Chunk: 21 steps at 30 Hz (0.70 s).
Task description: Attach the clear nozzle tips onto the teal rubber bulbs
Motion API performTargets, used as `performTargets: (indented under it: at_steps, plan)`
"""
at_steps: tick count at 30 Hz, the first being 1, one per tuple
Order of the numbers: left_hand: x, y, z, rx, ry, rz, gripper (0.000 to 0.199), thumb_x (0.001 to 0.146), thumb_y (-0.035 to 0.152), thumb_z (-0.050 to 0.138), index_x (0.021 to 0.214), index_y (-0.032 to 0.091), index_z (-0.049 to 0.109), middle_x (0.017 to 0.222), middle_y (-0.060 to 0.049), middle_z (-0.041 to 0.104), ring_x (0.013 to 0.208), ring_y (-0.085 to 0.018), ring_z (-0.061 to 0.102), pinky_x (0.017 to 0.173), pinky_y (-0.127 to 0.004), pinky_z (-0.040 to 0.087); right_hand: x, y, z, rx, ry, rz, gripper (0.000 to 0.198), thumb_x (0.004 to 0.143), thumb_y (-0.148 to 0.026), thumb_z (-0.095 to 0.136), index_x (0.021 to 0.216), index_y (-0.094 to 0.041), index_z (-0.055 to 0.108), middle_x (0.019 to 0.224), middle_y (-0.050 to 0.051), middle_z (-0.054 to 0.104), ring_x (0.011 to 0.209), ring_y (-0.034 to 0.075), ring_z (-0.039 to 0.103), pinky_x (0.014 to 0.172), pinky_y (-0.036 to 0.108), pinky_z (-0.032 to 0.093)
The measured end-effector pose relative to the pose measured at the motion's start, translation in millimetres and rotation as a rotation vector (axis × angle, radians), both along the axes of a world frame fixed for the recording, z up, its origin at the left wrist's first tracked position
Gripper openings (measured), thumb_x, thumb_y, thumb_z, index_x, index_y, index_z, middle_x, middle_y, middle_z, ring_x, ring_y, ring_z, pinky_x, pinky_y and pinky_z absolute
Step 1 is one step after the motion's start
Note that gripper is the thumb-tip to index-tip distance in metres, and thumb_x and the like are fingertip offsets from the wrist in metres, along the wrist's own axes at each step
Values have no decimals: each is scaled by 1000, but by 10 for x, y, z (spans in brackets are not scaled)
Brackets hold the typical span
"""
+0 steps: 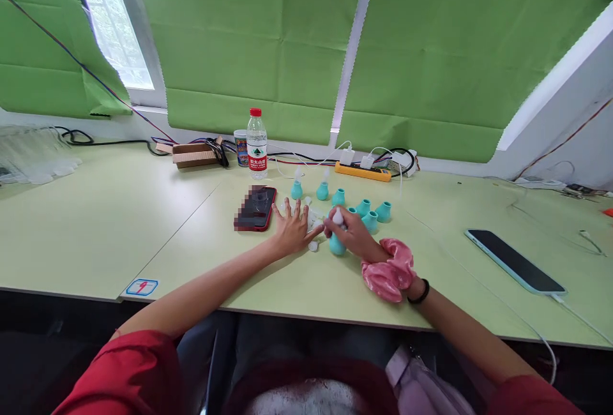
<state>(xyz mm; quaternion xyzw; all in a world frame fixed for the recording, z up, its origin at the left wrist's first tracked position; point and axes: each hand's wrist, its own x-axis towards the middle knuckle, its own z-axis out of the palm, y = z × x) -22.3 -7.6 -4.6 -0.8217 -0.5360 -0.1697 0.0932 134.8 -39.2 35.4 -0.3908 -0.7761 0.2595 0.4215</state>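
Note:
My left hand (291,233) lies with its fingers spread on the table, beside and partly over small translucent white pieces (313,246). In my right hand (358,236), the fingers are closed round a white teardrop-shaped piece (338,216). It is at the top of a turquoise bulb-shaped holder (337,246) standing upright; the fingers hide where the two meet. Several more turquoise holders (384,212) with open tops stand just beyond my right hand. Farther back, one turquoise holder (297,190) and another turquoise holder (322,191) each have a white tip on top.
A red-cased phone (256,208) lies left of my left hand. Behind it stand a water bottle (257,147) and a printed cup (241,148). An orange power strip (363,171) runs along the wall, and a charging phone (514,260) lies at right.

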Motion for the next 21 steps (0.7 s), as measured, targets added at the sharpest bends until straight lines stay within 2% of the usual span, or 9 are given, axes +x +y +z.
performTargets:
  at_steps: [4, 7, 9, 13, 15, 17, 21]
  plan:
    - [-26, 4, 23, 24, 7, -9, 61, 78, 53, 27, 129, 19, 22, 133, -15, 21, 120, -41, 9, 84, -67, 1, -18, -3, -225, 46, -118, 4, 16, 73, -33, 49, 78, -18, 47, 65, -1, 54, 56, 11, 48, 54, 24, 37]
    - [-41, 16, 69, -23, -25, -67, 49, 81, 40, 29, 126, 20, 28, 132, -13, 26, 119, -39, 15, 84, -66, 9, -38, -9, -287, 104, -192, 3, 14, 73, -30, 48, 80, -18, 49, 68, 1, 54, 59, 13, 48, 57, 26, 37]
    - [-45, 22, 127, -25, -118, -126, 41, 83, 31, 27, 121, 20, 35, 127, -11, 35, 116, -33, 25, 87, -59, 18, -46, -19, -296, 128, -224, -5, 12, 74, -29, 46, 80, -19, 50, 70, 1, 55, 61, 14, 48, 58, 27, 37]
    - [-46, 3, 281, 5, -458, -294, 41, 86, 25, 16, 94, 15, 54, 92, -6, 58, 90, -17, 47, 82, -34, 36, -41, -16, -299, 120, -241, -38, 12, 76, -30, 44, 77, -19, 48, 69, 1, 54, 61, 14, 48, 57, 26, 36]
    - [-44, -30, 345, -15, -571, -374, 43, 86, 26, 15, 80, 14, 57, 77, -5, 59, 77, -14, 49, 74, -27, 38, -35, -2, -310, 107, -248, -59, 12, 76, -31, 44, 76, -19, 48, 68, 0, 54, 60, 14, 47, 56, 25, 36]
    - [-37, -69, 384, -70, -597, -422, 40, 85, 29, 23, 70, 14, 57, 66, -3, 56, 67, -13, 48, 65, -23, 38, -33, 9, -323, 94, -242, -77, 13, 76, -31, 45, 75, -19, 48, 66, -1, 53, 58, 13, 47, 55, 25, 35]
    - [-23, -99, 393, -222, -632, -470, 37, 81, 37, 34, 61, 13, 54, 56, 1, 50, 52, -8, 42, 51, -19, 31, -41, 1, -315, 78, -181, -66, 13, 76, -31, 44, 75, -19, 50, 62, -2, 52, 55, 12, 46, 53, 23, 35]
